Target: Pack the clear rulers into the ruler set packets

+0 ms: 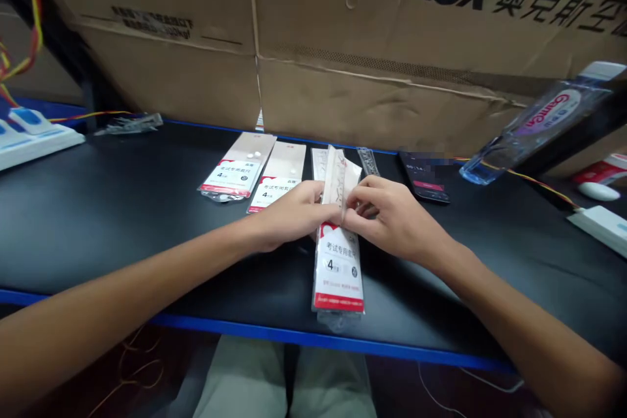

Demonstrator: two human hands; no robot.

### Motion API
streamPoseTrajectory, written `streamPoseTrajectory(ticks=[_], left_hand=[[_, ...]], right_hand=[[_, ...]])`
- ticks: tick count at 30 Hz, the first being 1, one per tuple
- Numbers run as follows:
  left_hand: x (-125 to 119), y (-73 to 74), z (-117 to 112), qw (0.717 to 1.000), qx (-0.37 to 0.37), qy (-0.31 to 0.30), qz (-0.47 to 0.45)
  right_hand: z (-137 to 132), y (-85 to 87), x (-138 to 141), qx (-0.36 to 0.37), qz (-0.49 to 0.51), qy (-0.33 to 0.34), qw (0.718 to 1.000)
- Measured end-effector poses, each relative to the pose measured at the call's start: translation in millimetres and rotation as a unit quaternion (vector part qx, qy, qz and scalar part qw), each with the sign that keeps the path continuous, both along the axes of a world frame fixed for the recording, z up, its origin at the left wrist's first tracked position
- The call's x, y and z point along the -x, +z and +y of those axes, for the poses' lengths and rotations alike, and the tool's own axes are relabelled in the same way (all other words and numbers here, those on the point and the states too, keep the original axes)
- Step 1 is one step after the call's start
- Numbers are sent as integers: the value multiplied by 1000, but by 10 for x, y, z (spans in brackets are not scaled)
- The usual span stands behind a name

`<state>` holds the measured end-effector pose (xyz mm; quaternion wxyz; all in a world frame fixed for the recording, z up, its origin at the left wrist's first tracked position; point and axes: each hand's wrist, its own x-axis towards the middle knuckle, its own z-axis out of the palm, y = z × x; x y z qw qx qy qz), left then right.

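Note:
A clear packet of a ruler set [339, 268] with a white and red label stands out over the black table in front of me. My left hand [298, 212] grips its left edge, thumb across the front. The fingers of my right hand [389, 212] are bent, with thumb and fingertips pinching the packet's right side just above the label. Between the hands the packet's pale upper part, with ruler markings, looks folded or opened. Two similar ruler set packets [232, 173] [280, 176] lie to the left. A clear ruler [367, 161] lies behind my right hand.
A phone [424, 177] lies right of the clear ruler. A tilted water bottle [539, 121] appears at the right. Power strips [36, 142] [601, 227] sit at both sides. Crumpled clear plastic [131, 124] lies back left. A large cardboard box [313, 88] stands behind the table.

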<state>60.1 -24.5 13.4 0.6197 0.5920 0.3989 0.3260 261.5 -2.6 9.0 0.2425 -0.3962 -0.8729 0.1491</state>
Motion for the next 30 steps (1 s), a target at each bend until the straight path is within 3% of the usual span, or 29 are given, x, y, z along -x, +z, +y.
streamPoseTrajectory(ticks=[4,11,15,18,23,30], left_hand=[[39,15,-3,999,45,15,-6],[99,-24,17,995,85,2,-44],[164,31,59,984,140,69,-82],[228,116,87,980,133,103,-111],[290,129,126,983,102,98,-117],[318,37,148,981,91,13,-171]], right_hand=[[-33,25,14,24,57,42,997],[-55,-20,29,24,121,43,991],[-37,-40,4,-6,154,45,987],[-35,-31,6,-20,176,51,983],[-13,3,24,12,261,-6,965],[69,5,-18,96,332,24,938]])
